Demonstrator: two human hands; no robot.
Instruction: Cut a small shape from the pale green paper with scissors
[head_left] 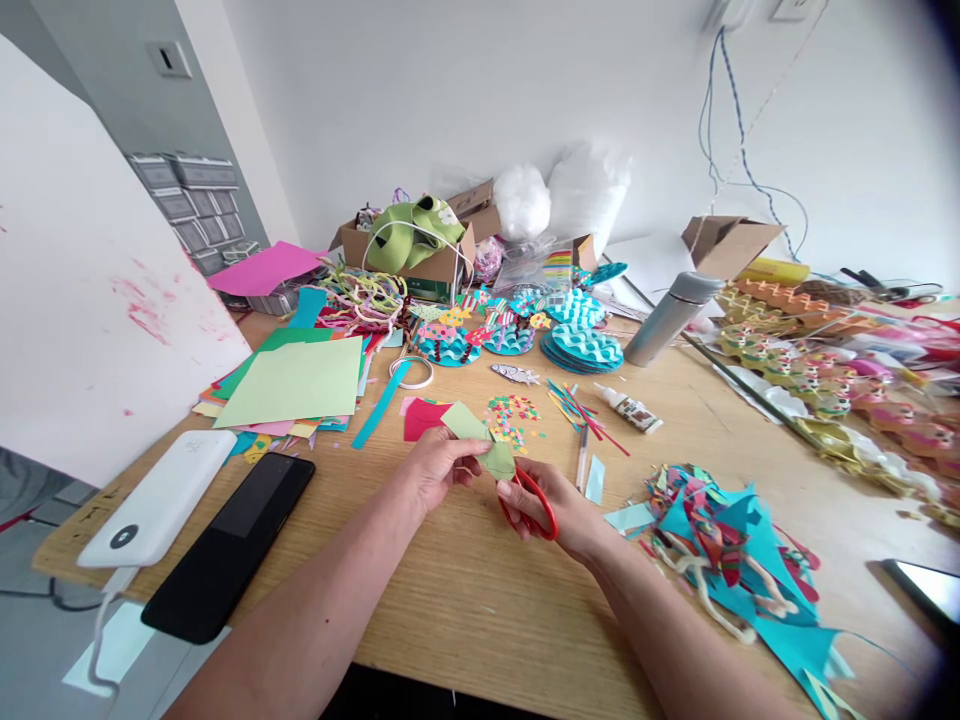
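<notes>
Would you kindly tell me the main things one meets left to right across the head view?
White power bank, blue paper strip, left hand, red-handled scissors, white bottle, heap of scraps.

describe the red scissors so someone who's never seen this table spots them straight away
Over the wooden table, near the picture's middle, the left hand holds a piece of light green paper. Right beside it, the right hand grips the scissors. Curved and red-handled, they stand out from the flat red paper lying just beyond the left hand.
</notes>
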